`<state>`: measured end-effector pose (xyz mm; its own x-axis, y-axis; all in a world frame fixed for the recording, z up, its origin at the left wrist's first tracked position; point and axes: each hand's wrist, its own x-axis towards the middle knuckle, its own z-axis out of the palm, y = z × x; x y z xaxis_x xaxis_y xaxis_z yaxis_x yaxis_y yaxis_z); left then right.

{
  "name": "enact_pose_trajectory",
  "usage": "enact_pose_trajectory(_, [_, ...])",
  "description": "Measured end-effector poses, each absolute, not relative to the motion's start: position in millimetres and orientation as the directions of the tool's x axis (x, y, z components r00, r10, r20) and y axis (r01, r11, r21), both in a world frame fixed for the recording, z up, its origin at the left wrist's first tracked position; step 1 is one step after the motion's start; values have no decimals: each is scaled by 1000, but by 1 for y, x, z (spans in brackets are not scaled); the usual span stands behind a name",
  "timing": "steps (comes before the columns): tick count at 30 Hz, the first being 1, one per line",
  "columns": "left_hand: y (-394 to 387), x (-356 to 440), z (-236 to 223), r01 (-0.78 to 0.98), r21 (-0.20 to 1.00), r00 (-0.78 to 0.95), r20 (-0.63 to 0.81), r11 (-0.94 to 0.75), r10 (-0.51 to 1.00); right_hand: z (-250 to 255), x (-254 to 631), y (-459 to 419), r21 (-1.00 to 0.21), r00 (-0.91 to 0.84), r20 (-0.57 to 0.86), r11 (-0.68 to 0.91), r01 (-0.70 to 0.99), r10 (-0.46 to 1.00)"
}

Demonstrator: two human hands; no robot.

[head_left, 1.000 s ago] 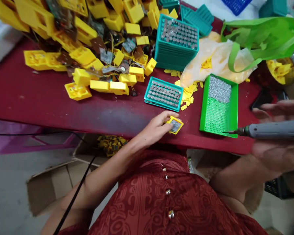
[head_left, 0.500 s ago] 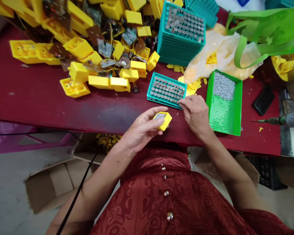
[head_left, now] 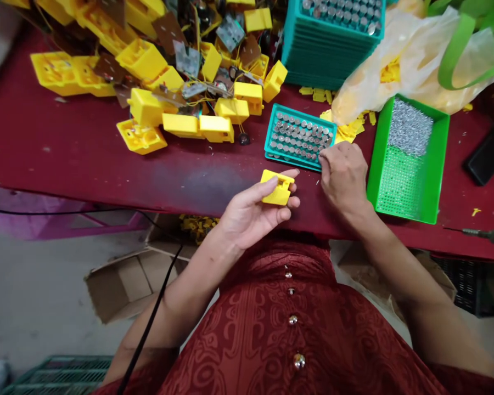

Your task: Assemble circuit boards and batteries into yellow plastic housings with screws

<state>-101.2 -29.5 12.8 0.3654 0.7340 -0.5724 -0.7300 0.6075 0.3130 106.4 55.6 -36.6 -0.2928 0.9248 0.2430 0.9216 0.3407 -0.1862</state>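
Note:
Held between the thumb and fingers of my left hand (head_left: 257,211) is a small yellow plastic housing (head_left: 276,189), with a notched opening toward the right. My right hand (head_left: 342,173) is at the lower right corner of a teal tray (head_left: 267,148) filled with rows of small round silver button cells (head_left: 300,134). Its fingers are closed in a pinch at the tray's edge, and what lies between the fingertips is hidden. Small flat yellow plastic pieces (head_left: 349,130) lie just behind that hand.
A green basket (head_left: 411,206) with many small metal screws (head_left: 409,126) stands on the right. Stacked teal trays (head_left: 321,60) rise at the back, beside a plastic bag (head_left: 362,77). Yellow housings with wires (head_left: 183,125) are heaped at the left. A screwdriver tip (head_left: 473,232) shows at the right edge.
My left hand has turned the yellow housing, so a notched face shows instead of the grey plate. My right hand stays pinched at the tray's corner. The whole view has shifted.

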Motion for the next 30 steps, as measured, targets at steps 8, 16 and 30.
enact_pose_trajectory(8, [-29, -99, -4, -558, 728, 64, -442, 399, 895, 15, 72, 17, -850, -191, 128, 207, 484, 973])
enact_pose_trajectory(16, [-37, -97, -10, -410, 835, 9, -399, 367, 917, 13, 45, 10, -918, -229, -29, 64, 391, 973])
enact_pose_trajectory(30, [-31, -89, -6, -520, 747, 53, -456, 415, 888, 20, 47, 6, -965, -141, 31, 67, 255, 989])
